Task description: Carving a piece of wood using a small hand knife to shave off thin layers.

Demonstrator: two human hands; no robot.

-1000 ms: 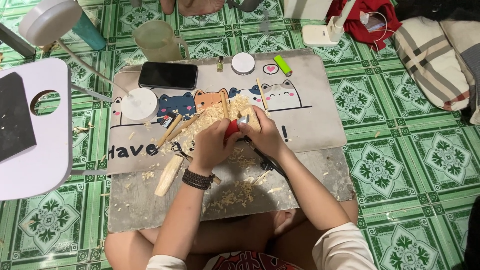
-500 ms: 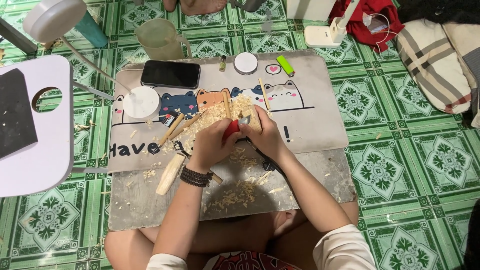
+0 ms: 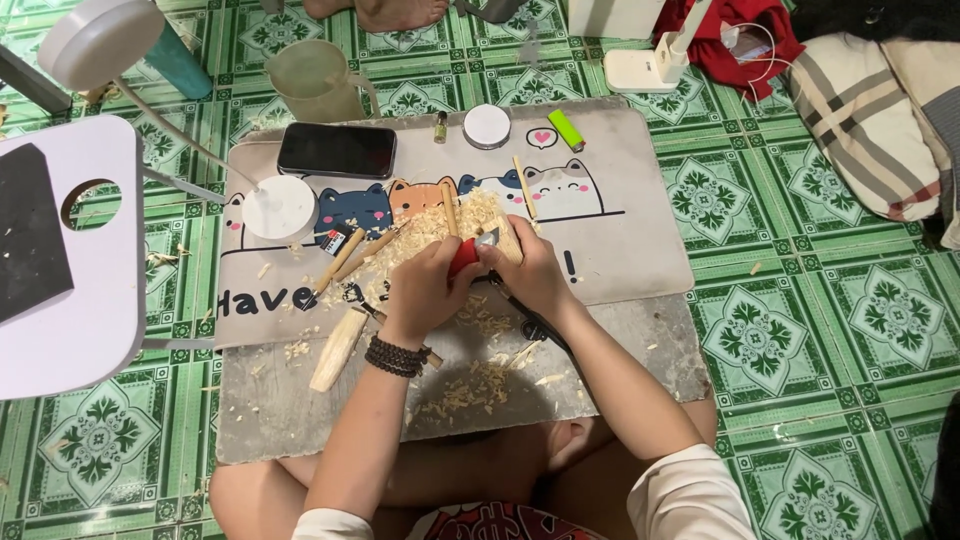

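Left hand: my left hand (image 3: 425,285) is curled tight round a red-handled knife (image 3: 464,257), its blade tip showing just past the fingers, so the edge sits against the wood where I can see it.
Right hand: my right hand (image 3: 530,272) is clamped on a pale wooden piece (image 3: 503,240), the two hands pressed close together so the work is braced from both sides over the mat.
Wrist: a dark bead bracelet (image 3: 397,356) sits on the left wrist, clear of the blade.
Shavings: a heap of wood shavings (image 3: 440,232) lies under and beyond the hands, with more scattered toward my knees; they lie where the cut drops them.
Spare wood: a carved blank (image 3: 338,348) lies just left of the left forearm, and thin sticks (image 3: 340,262) lie near it, within easy reach.
Mat: the cat-print mat (image 3: 620,240) covers a grey board (image 3: 640,350), I judge to shield the floor.
Far edge: a black phone (image 3: 337,150), a round white lid (image 3: 487,126) and a green lighter (image 3: 568,130) line the mat's far side, well apart from the cutting.
Lamp: a white lamp base (image 3: 280,209) stands at the mat's left; I judge it is there to light the work.
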